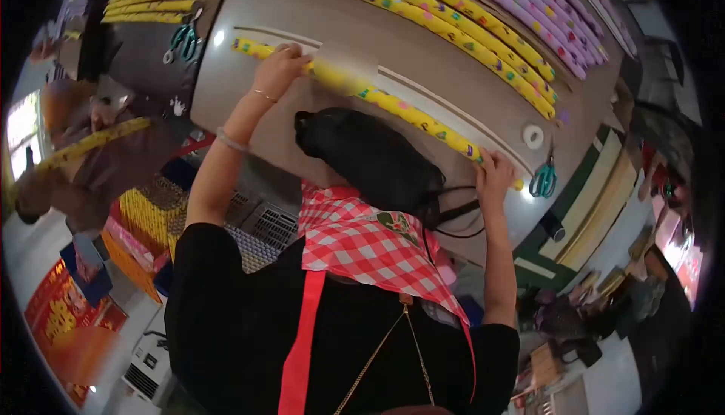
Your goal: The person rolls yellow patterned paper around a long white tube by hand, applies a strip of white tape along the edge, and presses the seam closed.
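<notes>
A long yellow wrapping paper roll [419,118] with small coloured prints lies slantwise on the table in front of me. My left hand [282,70] is closed on it near its far left end. Near its right end, the fingers of my right hand [495,175] grip it. Part of the roll between my hands is blurred. Along its far side runs a thin pale strip [445,104]. A black bag [368,151] lies between the roll and my body. Just right of my right hand are teal-handled scissors [542,181] and a white tape roll [533,137].
Several yellow rolls [453,26] and purple rolls [521,7] lie across the back of the table. Another pair of scissors [183,40] is on the dark table at left, where a person [98,139] holds a yellow roll. Boards [593,203] lie at right.
</notes>
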### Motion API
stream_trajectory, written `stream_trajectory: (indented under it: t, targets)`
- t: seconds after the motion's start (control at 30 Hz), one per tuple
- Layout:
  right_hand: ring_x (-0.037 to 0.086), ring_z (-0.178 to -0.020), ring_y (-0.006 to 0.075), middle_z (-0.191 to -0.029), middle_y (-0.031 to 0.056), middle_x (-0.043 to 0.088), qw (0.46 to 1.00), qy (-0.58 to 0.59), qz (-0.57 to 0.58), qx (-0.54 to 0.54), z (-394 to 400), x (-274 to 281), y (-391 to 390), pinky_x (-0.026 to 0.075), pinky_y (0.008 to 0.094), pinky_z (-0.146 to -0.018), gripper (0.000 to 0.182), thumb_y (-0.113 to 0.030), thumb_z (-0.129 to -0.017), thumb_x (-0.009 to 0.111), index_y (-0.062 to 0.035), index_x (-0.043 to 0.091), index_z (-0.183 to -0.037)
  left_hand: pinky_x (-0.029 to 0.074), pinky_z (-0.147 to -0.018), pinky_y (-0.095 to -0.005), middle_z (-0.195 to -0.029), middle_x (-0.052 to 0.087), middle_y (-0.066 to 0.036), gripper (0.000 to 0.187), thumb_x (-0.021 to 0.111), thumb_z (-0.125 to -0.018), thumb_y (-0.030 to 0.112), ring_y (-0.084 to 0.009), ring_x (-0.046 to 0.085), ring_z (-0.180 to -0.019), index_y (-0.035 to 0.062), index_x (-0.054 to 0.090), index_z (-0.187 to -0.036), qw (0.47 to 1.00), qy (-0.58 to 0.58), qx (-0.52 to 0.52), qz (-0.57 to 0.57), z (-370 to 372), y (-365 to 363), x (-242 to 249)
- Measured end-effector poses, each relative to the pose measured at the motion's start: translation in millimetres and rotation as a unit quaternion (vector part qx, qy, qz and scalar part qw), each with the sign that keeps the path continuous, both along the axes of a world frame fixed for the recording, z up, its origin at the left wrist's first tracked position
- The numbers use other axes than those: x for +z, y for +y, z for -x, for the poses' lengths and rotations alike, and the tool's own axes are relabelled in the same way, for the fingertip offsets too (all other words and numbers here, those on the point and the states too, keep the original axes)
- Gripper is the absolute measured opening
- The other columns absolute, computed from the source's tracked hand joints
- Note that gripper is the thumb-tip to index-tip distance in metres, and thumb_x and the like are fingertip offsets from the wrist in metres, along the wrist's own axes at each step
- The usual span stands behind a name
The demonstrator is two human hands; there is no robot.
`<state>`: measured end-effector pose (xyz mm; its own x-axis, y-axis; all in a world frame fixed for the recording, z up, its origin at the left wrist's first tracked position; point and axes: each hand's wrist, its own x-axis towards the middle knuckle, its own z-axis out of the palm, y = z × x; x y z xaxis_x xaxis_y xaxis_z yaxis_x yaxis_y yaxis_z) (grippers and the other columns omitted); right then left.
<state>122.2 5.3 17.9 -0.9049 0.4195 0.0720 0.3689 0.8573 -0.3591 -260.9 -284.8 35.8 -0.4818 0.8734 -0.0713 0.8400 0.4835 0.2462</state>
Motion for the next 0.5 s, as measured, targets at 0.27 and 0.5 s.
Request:
stream_trajectory:
  t: [0.27, 0.5]
  targets:
    - [0.05, -0.094, 0.0193, -0.101, 0.002, 0.054, 0.998, 0.036, -0.017, -0.044, -0.8, -2.9, 2.4, 0.029, 0.037, -0.08, 0.033, -0.024, -0.069, 0.065, -0.0128, 0.053, -0.098, 0.043, -0.073, -0.037, -0.088, 0.058, -0.009, 0.026, 0.063, -0.069, 0.008, -0.0272, 0.054, -0.085, 0.0072, 0.056, -0.094, 0.997, -0.066, 0.045, -0.015, 4.6, 5.5, 6.4]
    - [0.051, -0.095, 0.0137, -0.1, -0.0015, 0.054, 0.997, 0.024, -0.013, -0.077, -0.4, -1.2, 2.1, 0.027, 0.0376, -0.084, 0.032, -0.028, -0.071, 0.063, -0.0158, 0.054, -0.099, 0.043, -0.075, -0.0362, -0.091, 0.058, -0.01, 0.015, 0.058, -0.075, 0.009, -0.0285, 0.054, -0.087, 0.0047, 0.057, -0.089, 0.994, -0.104, 0.031, -0.007, 11.5, 7.4, 2.6]
